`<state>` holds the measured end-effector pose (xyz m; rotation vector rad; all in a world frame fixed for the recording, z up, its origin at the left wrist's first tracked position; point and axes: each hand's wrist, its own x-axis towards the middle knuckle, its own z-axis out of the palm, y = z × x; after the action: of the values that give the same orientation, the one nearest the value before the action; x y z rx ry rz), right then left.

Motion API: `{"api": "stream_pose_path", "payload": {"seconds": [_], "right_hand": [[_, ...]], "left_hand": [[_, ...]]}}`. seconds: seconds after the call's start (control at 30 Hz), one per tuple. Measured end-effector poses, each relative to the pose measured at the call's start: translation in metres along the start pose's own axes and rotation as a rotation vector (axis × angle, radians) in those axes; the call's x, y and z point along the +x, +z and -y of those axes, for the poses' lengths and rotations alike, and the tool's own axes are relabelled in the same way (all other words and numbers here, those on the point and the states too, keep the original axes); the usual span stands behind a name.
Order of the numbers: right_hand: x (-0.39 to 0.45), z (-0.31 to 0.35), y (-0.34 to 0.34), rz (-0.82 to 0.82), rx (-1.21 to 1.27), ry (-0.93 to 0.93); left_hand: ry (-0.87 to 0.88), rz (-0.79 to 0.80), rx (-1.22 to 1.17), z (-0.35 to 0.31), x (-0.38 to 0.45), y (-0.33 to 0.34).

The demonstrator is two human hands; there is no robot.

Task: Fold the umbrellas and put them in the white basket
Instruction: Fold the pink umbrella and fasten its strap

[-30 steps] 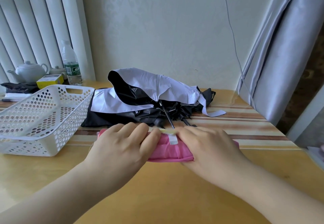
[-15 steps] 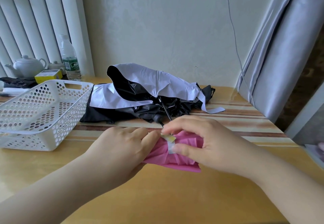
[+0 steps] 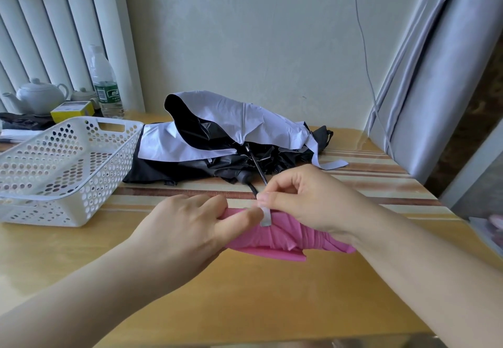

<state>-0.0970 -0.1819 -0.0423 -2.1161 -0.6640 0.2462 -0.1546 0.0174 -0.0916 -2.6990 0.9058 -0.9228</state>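
Note:
A rolled pink umbrella (image 3: 280, 238) lies across the wooden table (image 3: 245, 298) in front of me. My left hand (image 3: 185, 228) grips its left part, thumb pressed on the fabric. My right hand (image 3: 307, 198) pinches the small white closure strap (image 3: 266, 215) at the umbrella's middle, wrist resting over the right part. Behind it sprawls a loose black umbrella with a white outer side (image 3: 228, 135), unfolded in a heap. The white perforated basket (image 3: 109, 157) stands at the left with nothing in it.
At the back left stand a water bottle (image 3: 104, 83), a white teapot (image 3: 38, 95), a yellow box (image 3: 72, 109) and a dark cloth. A grey curtain (image 3: 435, 89) hangs at the right by the table's edge. A thin cable runs down the wall.
My right hand has lifted off the pink umbrella and now pinches the white strap upward. The umbrella's right end has become uncovered and the roll has turned slightly.

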Motion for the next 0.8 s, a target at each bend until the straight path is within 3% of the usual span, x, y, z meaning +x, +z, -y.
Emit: {"api": "stream_pose_path", "payload": {"seconds": [0.1, 0.17, 0.27, 0.33, 0.4, 0.47, 0.57, 0.63, 0.7, 0.73, 0.8], "right_hand": [[0.007, -0.003, 0.000, -0.093, 0.210, 0.182], [0.010, -0.006, -0.002, -0.139, 0.189, 0.197], [0.008, -0.008, -0.008, -0.247, -0.165, 0.101], [0.000, -0.002, -0.010, -0.323, -0.294, -0.094], [-0.011, 0.003, -0.010, -0.188, -0.398, -0.303], [-0.021, 0.001, -0.002, 0.003, -0.645, -0.374], [-0.024, -0.016, 0.017, -0.103, -1.104, -0.510], [-0.017, -0.022, 0.027, -0.220, -1.201, -0.581], [-0.006, -0.029, 0.030, -0.316, -1.245, -0.640], [-0.002, -0.025, 0.028, -0.302, -1.248, -0.628], [0.002, -0.009, 0.021, -0.097, -1.257, -0.478]], "left_hand": [[0.004, 0.023, 0.006, -0.001, -0.001, 0.003], [0.001, 0.036, -0.012, -0.001, -0.001, 0.002], [-0.063, 0.059, -0.143, 0.004, 0.001, 0.003], [-0.123, 0.105, -0.244, 0.009, 0.001, 0.006], [-0.144, 0.127, -0.261, 0.015, -0.001, 0.011], [-0.181, 0.140, -0.306, 0.013, 0.004, 0.005], [-0.378, 0.297, -0.546, 0.013, 0.009, -0.002], [-0.501, 0.329, -0.772, 0.011, 0.012, -0.003], [-0.507, 0.318, -0.795, 0.009, 0.014, -0.006], [-0.494, 0.313, -0.757, 0.008, 0.014, -0.009], [-0.421, 0.234, -0.596, 0.005, 0.014, -0.012]]}}
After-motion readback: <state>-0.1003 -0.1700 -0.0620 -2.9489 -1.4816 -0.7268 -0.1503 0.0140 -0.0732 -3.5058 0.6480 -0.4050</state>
